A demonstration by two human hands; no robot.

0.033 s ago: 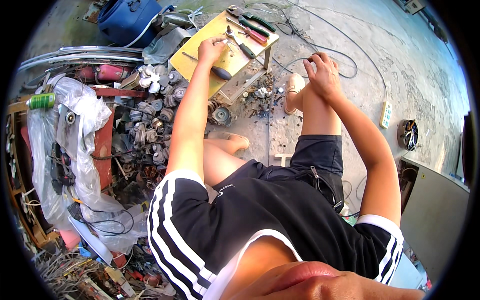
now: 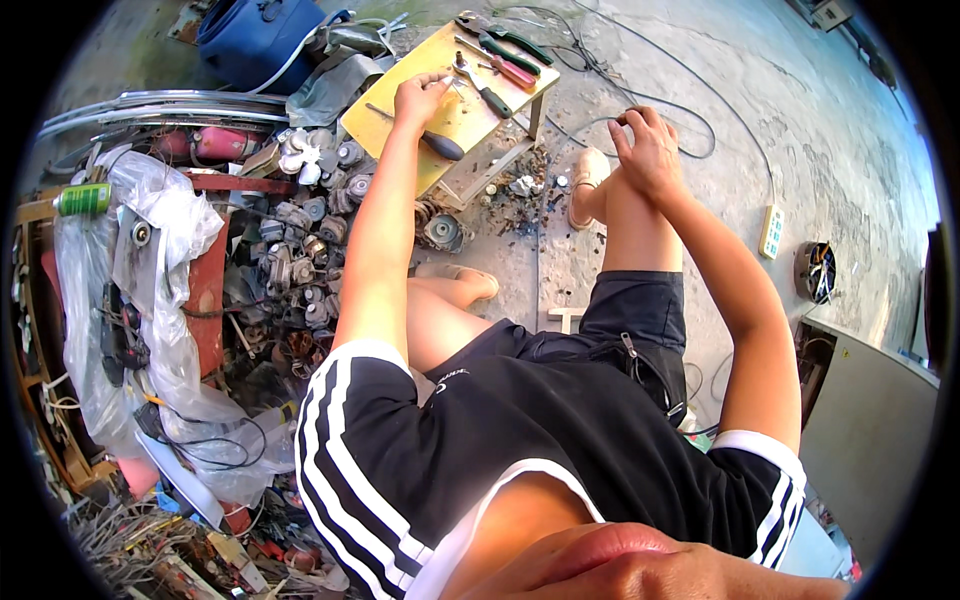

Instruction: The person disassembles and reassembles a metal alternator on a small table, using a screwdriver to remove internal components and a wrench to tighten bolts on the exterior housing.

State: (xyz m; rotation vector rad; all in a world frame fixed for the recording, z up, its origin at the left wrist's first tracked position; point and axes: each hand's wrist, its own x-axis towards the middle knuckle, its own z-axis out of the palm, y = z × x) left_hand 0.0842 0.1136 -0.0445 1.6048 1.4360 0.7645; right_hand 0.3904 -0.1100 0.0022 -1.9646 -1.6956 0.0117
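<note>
My left hand [image 2: 420, 97] is over the yellow tabletop [image 2: 372, 104] of a small bench, fingertips pinched together by a small pale piece too tiny to name. Just below that hand lies a screwdriver [image 2: 440, 146] with a dark handle, its shaft passing under my wrist. Beside my fingers, to the right, is a ratchet wrench [image 2: 484, 88] with a dark green handle. Farther back are a red-handled screwdriver [image 2: 513, 70] and dark green-handled pliers [image 2: 512, 46]. My right hand [image 2: 648, 155] rests on my raised knee, fingers loosely bent and apart, with nothing in it.
A heap of small motor-like metal parts [image 2: 300, 240] lies left of the bench, near clear plastic sheeting [image 2: 165, 210]. A blue barrel [image 2: 258, 40] stands behind. Black cable [image 2: 690, 75] loops over the concrete floor; a power strip [image 2: 771, 232] and a round container [image 2: 816, 272] are at right.
</note>
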